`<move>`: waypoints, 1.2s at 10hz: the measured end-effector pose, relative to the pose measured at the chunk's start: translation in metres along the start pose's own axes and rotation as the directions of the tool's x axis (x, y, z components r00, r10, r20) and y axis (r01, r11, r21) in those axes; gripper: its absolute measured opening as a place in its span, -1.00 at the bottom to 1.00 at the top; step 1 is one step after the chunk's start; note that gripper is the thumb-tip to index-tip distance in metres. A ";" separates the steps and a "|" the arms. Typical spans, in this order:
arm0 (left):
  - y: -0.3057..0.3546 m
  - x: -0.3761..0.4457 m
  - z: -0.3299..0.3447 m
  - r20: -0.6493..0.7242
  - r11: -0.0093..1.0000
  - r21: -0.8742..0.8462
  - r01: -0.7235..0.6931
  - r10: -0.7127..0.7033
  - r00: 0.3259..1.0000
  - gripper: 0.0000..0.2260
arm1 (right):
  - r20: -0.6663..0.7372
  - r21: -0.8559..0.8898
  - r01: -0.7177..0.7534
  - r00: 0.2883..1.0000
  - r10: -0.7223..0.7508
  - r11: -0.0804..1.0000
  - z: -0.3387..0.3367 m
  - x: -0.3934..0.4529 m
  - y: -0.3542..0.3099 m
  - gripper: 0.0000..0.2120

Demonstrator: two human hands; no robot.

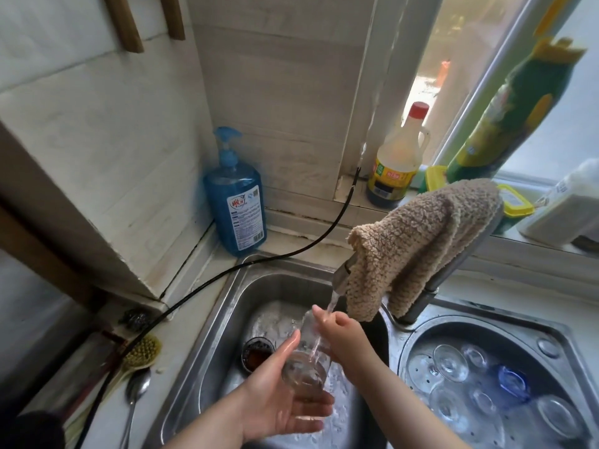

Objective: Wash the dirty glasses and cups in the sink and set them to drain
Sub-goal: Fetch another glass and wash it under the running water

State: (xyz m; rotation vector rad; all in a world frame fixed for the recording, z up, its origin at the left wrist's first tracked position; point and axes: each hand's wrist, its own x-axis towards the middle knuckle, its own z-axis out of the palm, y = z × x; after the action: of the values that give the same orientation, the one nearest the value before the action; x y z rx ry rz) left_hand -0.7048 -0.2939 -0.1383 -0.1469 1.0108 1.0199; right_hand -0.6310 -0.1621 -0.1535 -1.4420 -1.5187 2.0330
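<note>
Clear glass (306, 367) under running water, held over the left sink basin (223, 319).

Glass: colourless, transparent, wet, lying tilted with its base toward the camera; the stream from the tap (342, 280) strikes it. Left hand (285, 396) cradles the base, fingers curled round it. Right hand (337, 335) grips the upper end, fingers wrapped. Washed glasses (453, 367) stand inverted in the round drainer basin (421, 328) alongside. A dark-stained cup (257, 353) sits in the sink.
</note>
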 end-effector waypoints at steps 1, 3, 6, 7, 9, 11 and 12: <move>-0.001 0.000 0.005 -0.236 0.790 0.590 -0.165 0.365 0.901 -0.49 | -0.064 -0.252 0.295 0.945 -0.320 0.922 -0.007 -0.003 -0.001 -0.62; 0.002 0.029 -0.001 -0.133 0.367 0.921 -0.128 0.609 0.782 -0.35 | -0.003 -0.483 0.393 0.893 -0.450 0.783 -0.004 -0.022 0.000 -0.75; 0.050 0.042 -0.032 0.187 -0.047 0.975 -0.215 0.690 0.699 -0.57 | 0.825 -0.539 0.820 0.467 -0.319 -0.194 -0.045 -0.013 -0.007 -0.53; 0.060 0.042 -0.031 0.265 -0.206 0.964 -0.169 0.664 0.699 -0.61 | 0.854 -0.452 0.605 0.505 -0.124 -0.655 -0.041 0.011 -0.010 -0.42; 0.072 0.040 -0.040 0.238 -0.248 0.965 -0.083 0.703 0.670 -0.63 | 0.807 -0.507 0.648 0.589 -0.049 -0.569 -0.022 0.029 -0.010 -0.37; 0.063 0.044 -0.046 0.181 -0.178 0.982 -0.070 0.741 0.647 -0.57 | 0.673 -0.111 -0.127 0.720 0.168 0.986 -0.002 -0.001 -0.033 -0.36; 0.063 0.046 -0.045 0.179 -0.175 0.982 -0.070 0.742 0.646 -0.55 | 0.677 -0.393 0.191 0.722 0.143 0.899 -0.003 -0.002 -0.027 -0.34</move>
State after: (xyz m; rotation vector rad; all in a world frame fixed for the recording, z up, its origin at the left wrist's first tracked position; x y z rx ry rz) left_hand -0.7752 -0.2534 -0.1778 1.4366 2.2186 0.5539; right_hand -0.6370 -0.1492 -0.1302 -0.7266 -2.4064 2.4793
